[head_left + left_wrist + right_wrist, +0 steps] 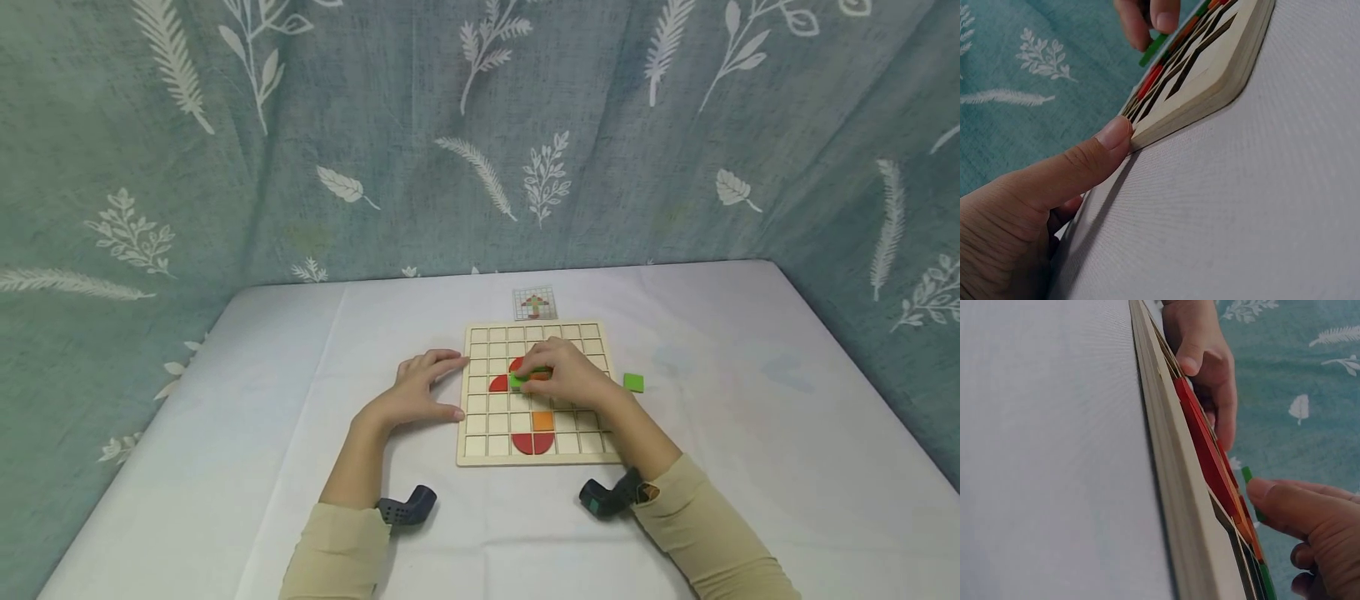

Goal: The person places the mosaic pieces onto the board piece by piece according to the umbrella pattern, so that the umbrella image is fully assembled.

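Note:
My right hand [568, 373] pinches a green square tile [516, 382] between thumb and fingertips, over the wooden grid board [480, 426]. In the right wrist view the tile [1247, 474] stands on edge, tilted above the board. My left hand [417, 390] rests at the board's left side, thumb and a finger against its edge. Red quarter-round pieces [498, 383] lie left of the held tile. Nearer the front are an orange square [543, 421] and red quarter-rounds [533, 443]. My right hand partly hides other pieces in the middle.
A small pattern card [535, 303] lies behind the board. One loose green square [633, 382] sits on the white tablecloth [720, 358] to the board's right. A leaf-print curtain [480, 183] hangs at the back. Dark wrist-worn devices [408, 506] project from both sleeves.

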The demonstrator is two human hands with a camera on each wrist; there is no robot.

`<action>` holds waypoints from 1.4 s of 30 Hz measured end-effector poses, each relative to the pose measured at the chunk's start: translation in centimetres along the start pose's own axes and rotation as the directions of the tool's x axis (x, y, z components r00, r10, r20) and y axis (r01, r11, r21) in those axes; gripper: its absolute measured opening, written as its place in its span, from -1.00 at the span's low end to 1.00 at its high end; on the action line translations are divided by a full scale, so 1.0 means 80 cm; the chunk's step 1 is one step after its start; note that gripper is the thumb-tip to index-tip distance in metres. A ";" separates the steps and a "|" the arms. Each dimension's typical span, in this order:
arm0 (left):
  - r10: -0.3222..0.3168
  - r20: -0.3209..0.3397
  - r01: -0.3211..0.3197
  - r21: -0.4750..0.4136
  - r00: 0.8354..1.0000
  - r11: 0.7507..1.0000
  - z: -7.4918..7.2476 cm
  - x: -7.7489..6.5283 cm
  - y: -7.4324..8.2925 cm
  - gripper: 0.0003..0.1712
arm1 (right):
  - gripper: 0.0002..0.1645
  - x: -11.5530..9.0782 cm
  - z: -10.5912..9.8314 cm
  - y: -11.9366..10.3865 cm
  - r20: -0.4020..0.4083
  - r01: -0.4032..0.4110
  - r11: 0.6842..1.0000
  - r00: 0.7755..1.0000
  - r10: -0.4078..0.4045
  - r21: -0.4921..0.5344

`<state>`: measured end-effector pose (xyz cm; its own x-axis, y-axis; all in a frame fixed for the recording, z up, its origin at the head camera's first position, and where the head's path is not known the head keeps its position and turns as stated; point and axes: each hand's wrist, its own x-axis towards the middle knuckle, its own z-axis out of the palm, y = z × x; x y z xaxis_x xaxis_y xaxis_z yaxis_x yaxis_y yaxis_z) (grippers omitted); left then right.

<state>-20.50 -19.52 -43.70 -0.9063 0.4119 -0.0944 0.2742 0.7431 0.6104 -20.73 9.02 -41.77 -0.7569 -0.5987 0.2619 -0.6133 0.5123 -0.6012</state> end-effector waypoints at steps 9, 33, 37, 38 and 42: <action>-0.004 0.004 0.004 -0.009 1.000 1.000 -0.001 0.000 0.002 0.01 | -0.80 0.001 0.007 0.005 0.029 -0.002 0.998 1.000 0.004 -0.063; 0.038 0.018 -0.037 -0.035 0.999 0.999 -0.002 -0.001 0.003 0.02 | -0.77 -0.001 0.009 -0.002 0.010 -0.088 0.991 0.996 0.090 -0.098; 0.031 0.016 -0.031 -0.029 0.999 0.999 -0.002 -0.001 0.003 0.02 | -0.75 -0.001 0.007 0.001 0.018 -0.119 0.992 0.993 0.120 -0.047; 0.031 0.014 -0.030 -0.028 0.999 0.999 -0.002 -0.001 0.003 0.02 | -0.75 -0.001 0.007 0.002 0.019 -0.125 0.992 0.992 0.126 -0.034; 0.032 0.009 -0.032 -0.029 0.999 0.999 -0.002 0.000 0.002 0.02 | -0.75 -0.002 0.002 0.005 0.025 -0.134 0.991 0.991 0.133 0.020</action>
<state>-20.47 -19.46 -43.47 -0.8941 0.4404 -0.0818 0.2935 0.7140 0.6357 -20.81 9.24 -42.22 -0.8259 -0.5405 0.1606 -0.5021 0.5754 -0.6455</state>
